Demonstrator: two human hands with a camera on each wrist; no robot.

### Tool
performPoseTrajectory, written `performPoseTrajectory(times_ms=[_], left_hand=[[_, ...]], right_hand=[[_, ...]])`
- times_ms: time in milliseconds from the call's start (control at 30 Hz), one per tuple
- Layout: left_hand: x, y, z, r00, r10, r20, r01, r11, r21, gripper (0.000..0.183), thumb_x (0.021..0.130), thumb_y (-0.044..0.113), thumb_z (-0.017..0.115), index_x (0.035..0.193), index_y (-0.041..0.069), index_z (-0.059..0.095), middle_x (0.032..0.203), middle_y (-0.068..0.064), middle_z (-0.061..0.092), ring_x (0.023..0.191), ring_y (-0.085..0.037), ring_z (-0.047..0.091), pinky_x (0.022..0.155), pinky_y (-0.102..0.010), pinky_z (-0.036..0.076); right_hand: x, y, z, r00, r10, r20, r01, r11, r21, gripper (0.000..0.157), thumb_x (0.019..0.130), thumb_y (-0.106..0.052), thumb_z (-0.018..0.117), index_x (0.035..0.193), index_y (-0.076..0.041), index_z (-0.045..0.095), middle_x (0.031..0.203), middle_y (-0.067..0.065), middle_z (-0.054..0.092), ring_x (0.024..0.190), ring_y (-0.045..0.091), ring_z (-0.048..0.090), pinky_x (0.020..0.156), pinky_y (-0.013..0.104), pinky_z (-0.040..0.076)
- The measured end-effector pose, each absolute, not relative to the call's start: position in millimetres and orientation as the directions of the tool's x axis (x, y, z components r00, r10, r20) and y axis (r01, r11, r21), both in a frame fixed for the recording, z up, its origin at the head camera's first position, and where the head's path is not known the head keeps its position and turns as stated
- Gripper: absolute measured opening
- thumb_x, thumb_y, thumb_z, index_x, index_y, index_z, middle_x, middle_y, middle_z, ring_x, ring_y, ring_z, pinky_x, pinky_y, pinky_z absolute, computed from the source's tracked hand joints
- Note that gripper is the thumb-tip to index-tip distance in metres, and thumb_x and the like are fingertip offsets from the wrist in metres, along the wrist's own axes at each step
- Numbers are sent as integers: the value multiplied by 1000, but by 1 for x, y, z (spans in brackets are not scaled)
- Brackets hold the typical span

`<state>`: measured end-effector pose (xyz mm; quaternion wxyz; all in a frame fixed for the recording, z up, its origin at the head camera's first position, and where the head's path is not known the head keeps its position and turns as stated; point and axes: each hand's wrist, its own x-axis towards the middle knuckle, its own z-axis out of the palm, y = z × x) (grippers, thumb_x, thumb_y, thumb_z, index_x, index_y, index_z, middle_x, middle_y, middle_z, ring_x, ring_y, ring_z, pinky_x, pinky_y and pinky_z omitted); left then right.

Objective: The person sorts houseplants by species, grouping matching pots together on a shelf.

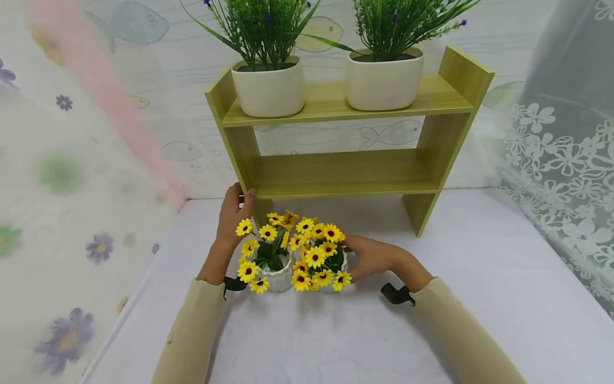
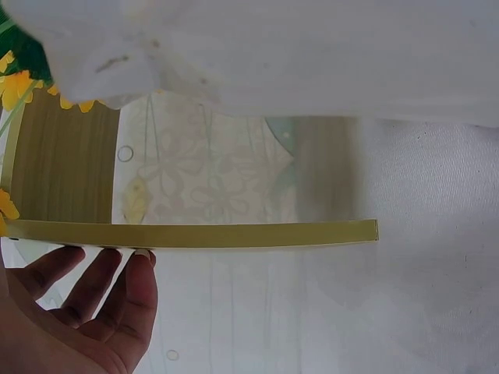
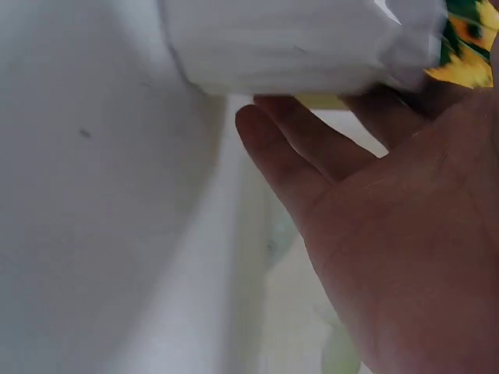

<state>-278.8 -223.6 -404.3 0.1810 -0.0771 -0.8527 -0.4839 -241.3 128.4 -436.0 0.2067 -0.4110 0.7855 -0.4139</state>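
Note:
A light wooden shelf (image 1: 345, 173) stands at the back. My left hand (image 1: 233, 216) is at its left side panel (image 2: 195, 235); the fingers touch the outer face in the left wrist view, and the thumb lies at the front edge in the head view. Two small white pots of yellow artificial flowers stand side by side before the shelf. My right hand (image 1: 376, 256) holds the right flower pot (image 3: 304, 51) from its right side, with the fingertips partly hidden. The left flower pot (image 1: 280, 278) stands close to my left wrist, untouched by the fingers.
Two larger white planters, the left planter (image 1: 268, 92) and the right planter (image 1: 385, 82), hold tall green plants on the top board. A white cloth (image 1: 312, 341) covers the table. Patterned curtains hang behind, and lace fabric (image 1: 566, 160) hangs at the right.

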Motion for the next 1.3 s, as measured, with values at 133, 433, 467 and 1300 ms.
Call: performPoseTrajectory(times_ms=[133,433,467,1300], left_hand=[[-279,-223,-405,-922,-46,384,304,525,795,63,111,47,45,154,1,45,134,-21,53,121,-36,61,101,-59,55],[-279,-223,-405,-921,-49,387,309,514,800,62,111,46,45,154,1,45,133,-21,53,120,-36,61,101,-60,55],[-279,-223,-405,-920,-50,390,310,516,798,62,111,46,45,154,1,45,133,-21,54,120,-36,61,100,-59,55],[-280,-222,-404,-919,-51,391,306,533,789,63,111,47,44,154,1,44,136,-21,53,120,-36,62,97,-59,57]], right_hand=[[-243,122,-443,-562,-825,57,-510,292,-809,85,83,-31,91,155,-14,49,150,-2,57,139,19,54,118,48,43],[-245,124,-445,-571,-811,128,-523,240,-818,79,77,-23,95,146,-18,58,138,-5,64,127,15,63,109,41,53],[-245,125,-445,-574,-809,126,-514,236,-825,79,76,-20,95,145,-18,58,137,-5,65,126,15,63,109,40,53],[-236,152,-387,-696,-620,362,-582,191,-790,108,69,-13,100,159,-17,39,154,-1,48,143,21,47,118,52,44]])
